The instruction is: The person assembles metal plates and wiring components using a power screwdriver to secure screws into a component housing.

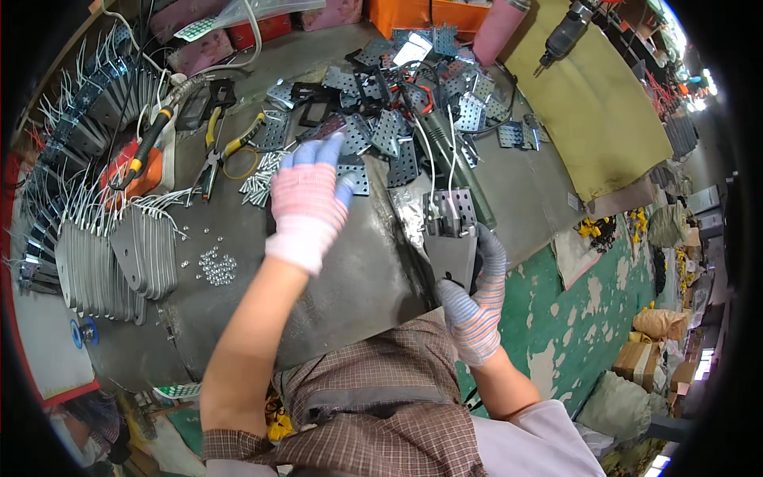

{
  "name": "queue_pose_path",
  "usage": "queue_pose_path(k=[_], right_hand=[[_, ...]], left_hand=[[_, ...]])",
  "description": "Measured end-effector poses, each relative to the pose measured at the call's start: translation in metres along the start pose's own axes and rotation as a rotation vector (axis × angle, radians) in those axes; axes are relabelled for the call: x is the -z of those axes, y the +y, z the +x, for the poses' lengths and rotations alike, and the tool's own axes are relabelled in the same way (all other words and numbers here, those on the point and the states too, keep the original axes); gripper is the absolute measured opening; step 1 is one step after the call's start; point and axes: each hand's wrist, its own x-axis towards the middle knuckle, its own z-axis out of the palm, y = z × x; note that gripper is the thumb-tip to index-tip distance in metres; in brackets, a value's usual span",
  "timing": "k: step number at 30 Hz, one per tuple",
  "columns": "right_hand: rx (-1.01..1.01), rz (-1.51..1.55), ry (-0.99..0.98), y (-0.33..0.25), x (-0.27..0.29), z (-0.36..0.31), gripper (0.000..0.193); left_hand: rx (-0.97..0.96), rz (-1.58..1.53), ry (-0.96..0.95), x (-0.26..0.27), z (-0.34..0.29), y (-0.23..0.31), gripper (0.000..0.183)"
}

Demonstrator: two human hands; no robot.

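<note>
My left hand [308, 195], in a striped knit glove, reaches forward with its fingers stretched out at the near edge of a heap of perforated metal brackets [389, 131]. Its fingertips lie over the heap; whether they touch a piece I cannot tell. Just left of it is a small pile of screws [258, 179]. My right hand [477, 310], also gloved, grips a grey box-shaped part [450, 258] at the table's front edge, thumb on its near end. A perforated plate and two white wires [453, 171] show at its far end. A long dark green tubular tool [461, 163] lies behind it.
At left lie nuts [216, 268], pliers [212, 163], a tool with a black-and-orange handle [149, 147] and grey flat parts with white wires [119, 258]. A power screwdriver [563, 40] hangs at upper right above a yellowish mat [588, 111]. A pink cylinder [499, 32] stands behind the heap.
</note>
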Motion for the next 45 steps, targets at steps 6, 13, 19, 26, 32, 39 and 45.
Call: queue_pose_path(k=[6,13,19,26,32,39,45], right_hand=[[-0.018,0.028,-0.003,-0.004,0.009,-0.014,0.072],[-0.337,0.173,-0.191,0.002,0.002,-0.015,0.078],[-0.462,0.198,-0.431,0.007,-0.029,-0.015,0.077],[-0.498,0.349,-0.549,0.006,-0.045,-0.011,0.074],[-0.383,0.228,-0.658,0.009,-0.046,-0.011,0.070],[-0.118,-0.145,-0.696,0.004,-0.048,-0.020,0.066],[-0.085,-0.220,-0.526,-0.001,-0.063,-0.037,0.064]], left_hand=[[0.073,-0.145,-0.007,0.022,-0.019,-0.004,0.017],[0.240,-0.354,-0.240,0.065,-0.117,-0.026,0.014],[0.660,-1.083,-0.066,0.071,-0.136,-0.006,0.013],[0.576,-0.838,0.114,0.063,-0.144,-0.006,0.012],[0.178,-0.385,0.303,0.059,-0.144,-0.009,0.016],[0.712,-1.099,0.269,0.045,-0.151,0.002,0.017],[0.574,-0.998,0.437,0.042,-0.170,0.039,0.029]])
